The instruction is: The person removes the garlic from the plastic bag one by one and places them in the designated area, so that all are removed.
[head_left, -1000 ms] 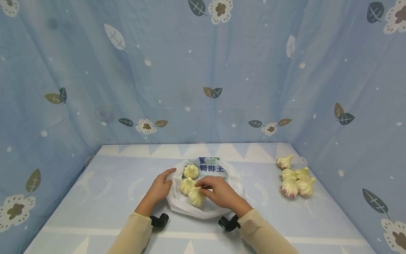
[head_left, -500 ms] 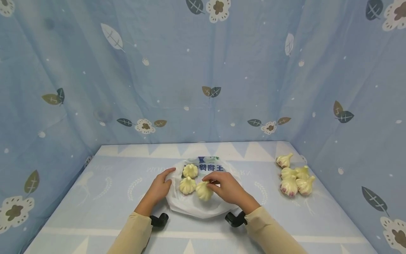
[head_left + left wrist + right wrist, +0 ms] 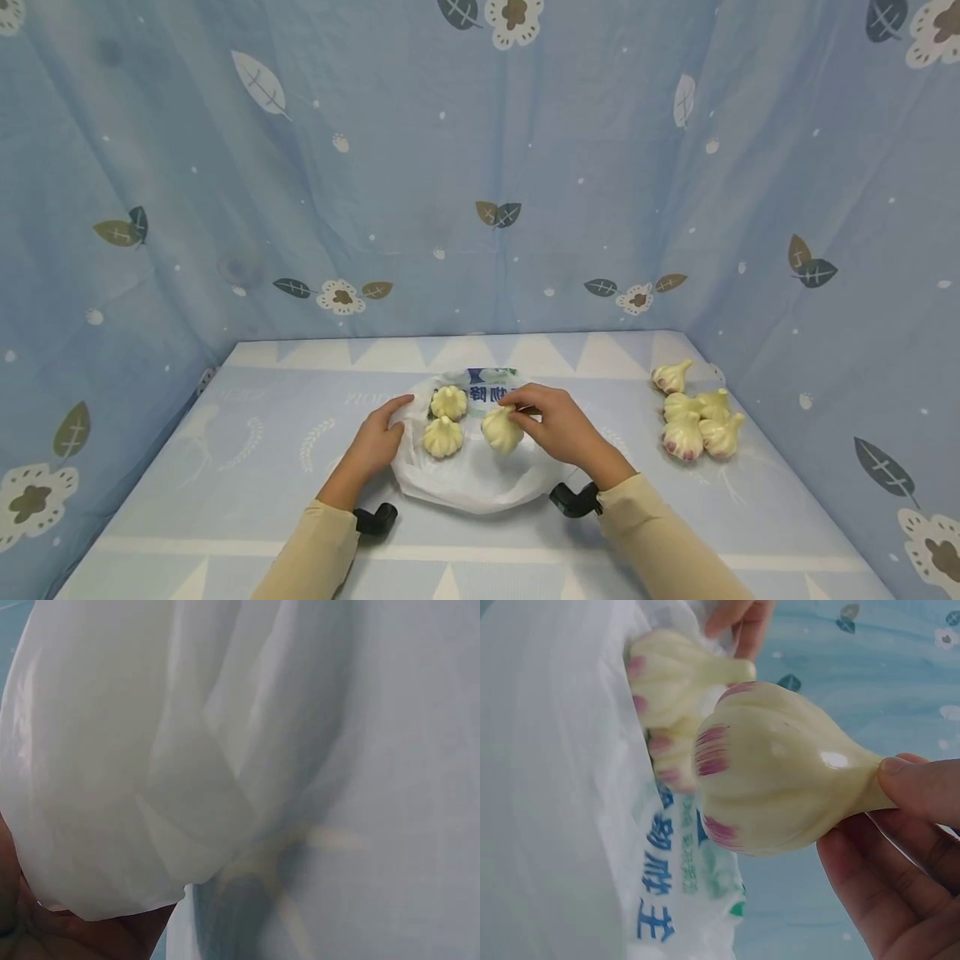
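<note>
Head view: your right hand (image 3: 558, 425) pinches one garlic bulb (image 3: 502, 430) by its slim neck, thumb against fingers, right over the white plastic bag (image 3: 480, 492). Seen from the right wrist, that bulb is plump and ribbed, tapering to a smooth stem; its cream skin is glossy, with brushy magenta streaks toward the rounded end. Your left hand (image 3: 375, 446) rests at the left edge of the bag, thumb and forefinger spread a little apart; the plastic hides your other fingers from the left wrist camera, so I cannot tell whether they grip it. Two more bulbs (image 3: 442, 437) lie in the left part of the bag, one just beyond the other, and blue lettering (image 3: 487, 394) shows reversed on its far side. The bag itself is thin and crinkled, its near edge bulging in soft folds. Well to the right of the bag, five bulbs (image 3: 683, 433) sit clustered on the counter (image 3: 225, 517), whose pale covering carries white triangles and leafy sprigs. Beyond the bag hangs a rippled blue cloth (image 3: 420, 167) printed with leaves and flowers.
</note>
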`<state>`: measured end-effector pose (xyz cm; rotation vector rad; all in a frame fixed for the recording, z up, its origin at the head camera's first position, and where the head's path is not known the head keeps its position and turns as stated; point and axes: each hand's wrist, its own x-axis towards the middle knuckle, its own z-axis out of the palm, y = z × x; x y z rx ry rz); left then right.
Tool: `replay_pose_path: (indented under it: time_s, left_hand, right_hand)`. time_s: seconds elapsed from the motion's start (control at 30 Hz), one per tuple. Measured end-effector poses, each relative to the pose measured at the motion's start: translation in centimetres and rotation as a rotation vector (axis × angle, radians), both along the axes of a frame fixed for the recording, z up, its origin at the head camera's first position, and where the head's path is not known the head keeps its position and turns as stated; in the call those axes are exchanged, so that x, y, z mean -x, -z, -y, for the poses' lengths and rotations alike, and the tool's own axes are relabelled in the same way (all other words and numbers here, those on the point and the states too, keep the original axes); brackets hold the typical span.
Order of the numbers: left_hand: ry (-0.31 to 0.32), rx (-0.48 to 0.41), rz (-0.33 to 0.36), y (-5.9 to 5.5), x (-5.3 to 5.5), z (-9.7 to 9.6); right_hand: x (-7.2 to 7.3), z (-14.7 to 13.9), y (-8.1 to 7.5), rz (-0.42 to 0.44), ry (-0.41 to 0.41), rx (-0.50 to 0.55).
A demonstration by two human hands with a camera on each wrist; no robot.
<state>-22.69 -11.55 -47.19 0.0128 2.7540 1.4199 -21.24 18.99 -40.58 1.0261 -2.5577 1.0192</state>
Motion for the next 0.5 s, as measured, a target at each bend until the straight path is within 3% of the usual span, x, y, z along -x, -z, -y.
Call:
replay_pose_path:
  time_s: [0.5]
  left_hand:
    - [0.000,-0.009,-0.019,-0.2,-0.2,0.1]
  right_hand:
    - [1.0,-3.3,-1.0,-0.066,0.122,0.019]
